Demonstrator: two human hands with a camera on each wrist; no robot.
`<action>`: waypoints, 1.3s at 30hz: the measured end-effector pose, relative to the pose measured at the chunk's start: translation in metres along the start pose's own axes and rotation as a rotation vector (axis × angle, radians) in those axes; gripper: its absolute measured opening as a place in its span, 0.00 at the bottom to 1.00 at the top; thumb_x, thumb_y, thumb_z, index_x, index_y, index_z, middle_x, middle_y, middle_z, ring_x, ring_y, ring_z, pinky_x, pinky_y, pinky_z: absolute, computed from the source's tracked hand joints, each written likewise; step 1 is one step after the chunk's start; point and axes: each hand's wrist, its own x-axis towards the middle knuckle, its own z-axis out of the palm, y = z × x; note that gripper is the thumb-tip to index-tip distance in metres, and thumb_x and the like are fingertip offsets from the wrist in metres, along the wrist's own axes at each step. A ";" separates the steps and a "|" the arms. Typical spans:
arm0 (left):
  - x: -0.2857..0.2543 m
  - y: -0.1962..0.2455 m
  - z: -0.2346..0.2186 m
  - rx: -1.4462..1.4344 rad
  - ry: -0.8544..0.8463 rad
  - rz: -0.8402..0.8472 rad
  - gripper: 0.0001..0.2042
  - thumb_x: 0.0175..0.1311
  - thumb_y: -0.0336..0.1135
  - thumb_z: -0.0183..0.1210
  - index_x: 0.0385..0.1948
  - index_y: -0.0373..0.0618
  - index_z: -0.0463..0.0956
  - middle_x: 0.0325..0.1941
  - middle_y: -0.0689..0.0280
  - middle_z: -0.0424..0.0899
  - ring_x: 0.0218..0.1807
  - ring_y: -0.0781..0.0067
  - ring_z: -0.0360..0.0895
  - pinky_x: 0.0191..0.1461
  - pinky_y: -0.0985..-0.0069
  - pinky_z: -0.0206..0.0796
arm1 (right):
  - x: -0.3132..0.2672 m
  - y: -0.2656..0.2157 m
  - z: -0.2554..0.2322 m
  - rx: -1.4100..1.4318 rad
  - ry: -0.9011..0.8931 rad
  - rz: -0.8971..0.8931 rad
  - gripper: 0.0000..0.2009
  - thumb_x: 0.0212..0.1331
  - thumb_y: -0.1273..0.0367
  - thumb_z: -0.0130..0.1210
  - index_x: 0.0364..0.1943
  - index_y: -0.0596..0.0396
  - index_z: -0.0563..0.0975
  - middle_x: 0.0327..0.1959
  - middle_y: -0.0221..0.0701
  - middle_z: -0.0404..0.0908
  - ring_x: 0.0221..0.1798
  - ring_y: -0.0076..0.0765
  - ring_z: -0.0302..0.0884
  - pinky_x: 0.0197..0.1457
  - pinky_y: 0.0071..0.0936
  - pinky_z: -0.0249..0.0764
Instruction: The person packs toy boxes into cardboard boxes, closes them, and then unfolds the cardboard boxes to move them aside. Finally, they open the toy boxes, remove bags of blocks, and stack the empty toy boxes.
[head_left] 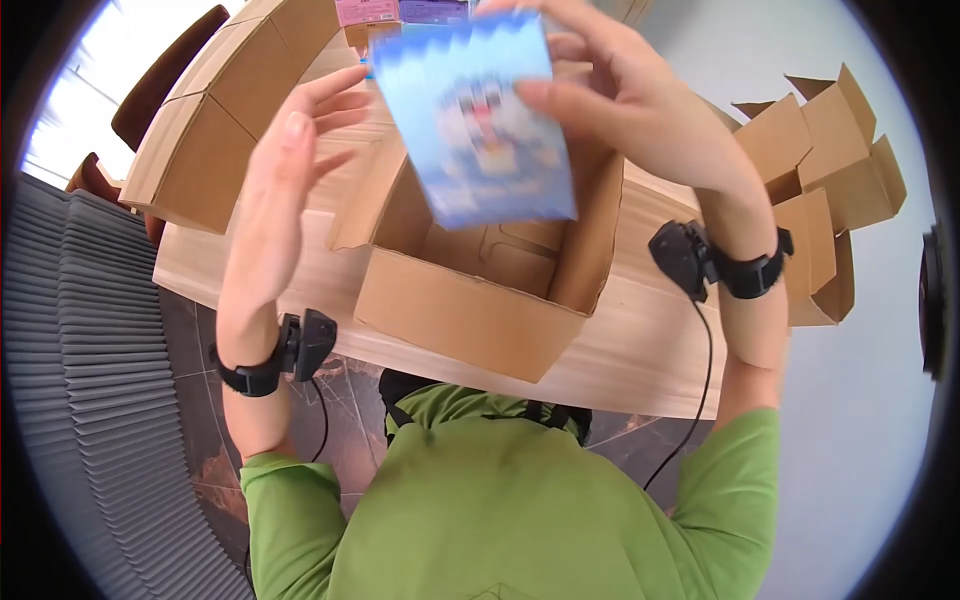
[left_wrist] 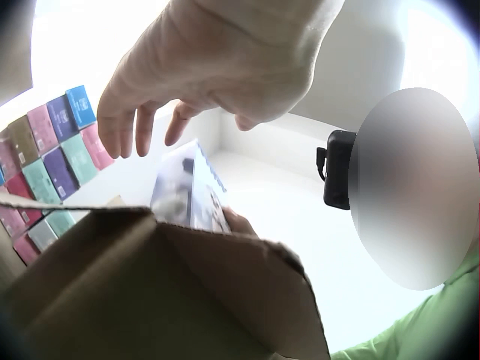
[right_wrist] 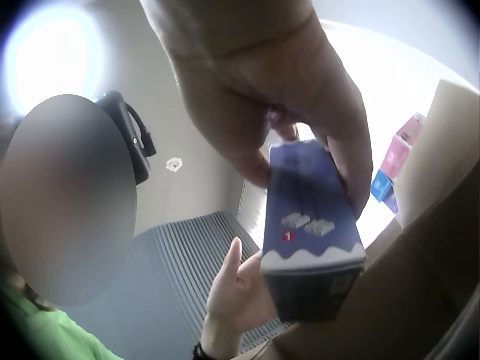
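A light blue box [head_left: 490, 130] with a wavy dark blue edge and a printed figure is blurred in the head view. My right hand [head_left: 630, 100] grips it by its right side, above an open cardboard box [head_left: 460, 310]. In the right wrist view the fingers hold the same blue box [right_wrist: 311, 217] from above, with a red "1" on its narrow side. My left hand [head_left: 285, 170] is left of the blue box, its fingers extended and apart from it. The left wrist view shows this left hand [left_wrist: 217, 67] above the cardboard box's raised wall [left_wrist: 232, 277].
Several coloured small boxes [left_wrist: 60, 150] stand in rows at the far side. A large closed carton [head_left: 200, 140] stands at the left of the wooden table [head_left: 640, 340]. Opened cartons [head_left: 825, 170] are at the right. A grey pleated curtain [head_left: 110, 370] hangs at left.
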 end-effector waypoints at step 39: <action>-0.032 -0.001 0.023 0.903 -0.464 0.272 0.15 0.30 0.39 0.67 0.20 0.48 0.71 0.27 0.73 0.74 0.39 0.71 0.72 0.62 0.54 0.56 | 0.088 0.219 -0.076 0.254 0.430 0.729 0.28 0.53 0.57 0.58 0.54 0.52 0.62 0.47 0.34 0.72 0.49 0.33 0.72 0.49 0.38 0.70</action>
